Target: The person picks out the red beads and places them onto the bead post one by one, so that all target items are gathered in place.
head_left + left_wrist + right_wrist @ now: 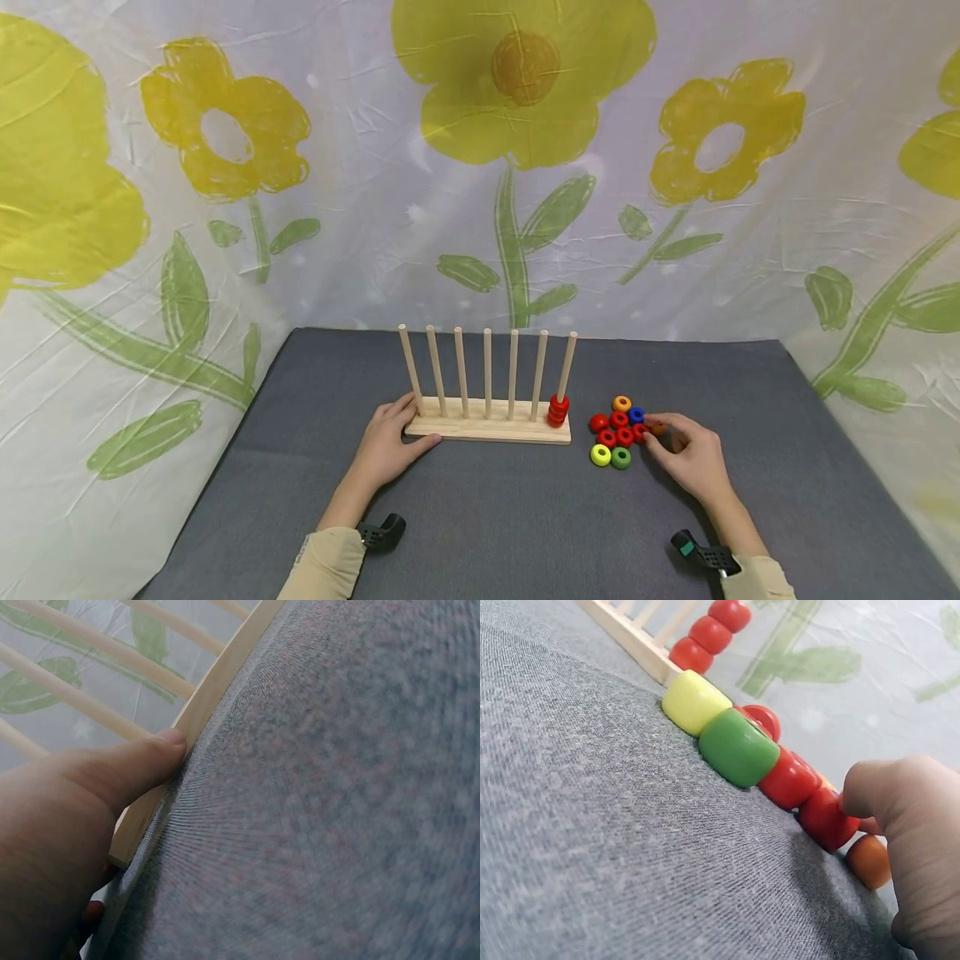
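Note:
A wooden peg stand [491, 430] with several upright pegs stands mid-table. My left hand [386, 446] grips its left end, the thumb on the front edge of the base and the fingers round the back. Three red beads [557, 411] are stacked on the rightmost peg. To the right of the stand lies a cluster of loose beads. My right hand [692, 457] is at the cluster's right side, thumb and fingertip pinching a red bead [829, 819] that sits low at the cloth. An orange-brown bead [869, 861] lies beside it, partly under the hand.
Among the loose beads are a yellow bead [600, 455], a green bead [620, 458], a blue bead [636, 415], an orange bead [622, 403] and several red ones. Dark grey cloth [495, 517] covers the table. A flower-printed curtain [360, 208] hangs behind and at both sides.

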Demonstrator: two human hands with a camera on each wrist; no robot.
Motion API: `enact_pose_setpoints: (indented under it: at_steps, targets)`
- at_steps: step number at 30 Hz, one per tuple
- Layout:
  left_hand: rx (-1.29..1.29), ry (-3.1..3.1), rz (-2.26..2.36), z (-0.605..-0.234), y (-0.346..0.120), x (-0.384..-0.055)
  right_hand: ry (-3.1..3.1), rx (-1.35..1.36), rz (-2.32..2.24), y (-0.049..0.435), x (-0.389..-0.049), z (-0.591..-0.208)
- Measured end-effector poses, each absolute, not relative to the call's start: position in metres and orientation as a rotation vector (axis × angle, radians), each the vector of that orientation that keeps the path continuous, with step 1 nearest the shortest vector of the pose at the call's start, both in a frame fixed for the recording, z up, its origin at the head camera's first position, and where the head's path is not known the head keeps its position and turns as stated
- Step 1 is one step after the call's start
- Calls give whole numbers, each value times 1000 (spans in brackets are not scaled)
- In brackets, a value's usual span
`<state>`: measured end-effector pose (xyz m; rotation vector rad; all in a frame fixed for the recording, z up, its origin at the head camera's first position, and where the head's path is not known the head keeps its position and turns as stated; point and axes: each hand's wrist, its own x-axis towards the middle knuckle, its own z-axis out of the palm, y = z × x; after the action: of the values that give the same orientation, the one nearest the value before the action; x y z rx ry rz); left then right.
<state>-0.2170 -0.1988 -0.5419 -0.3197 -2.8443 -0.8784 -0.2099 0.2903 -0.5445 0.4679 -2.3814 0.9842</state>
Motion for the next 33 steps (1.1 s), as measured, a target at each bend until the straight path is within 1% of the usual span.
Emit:
enact_pose_setpoints:
  at_steps: [15,33]
  targets:
    - [-334,-2829,-876,-543,-200,-215,-2386,535,933,289,-211,-548]
    - [-335,-2816,-889,-543,-199,-215,-2446,548,935,287,-210,-546]
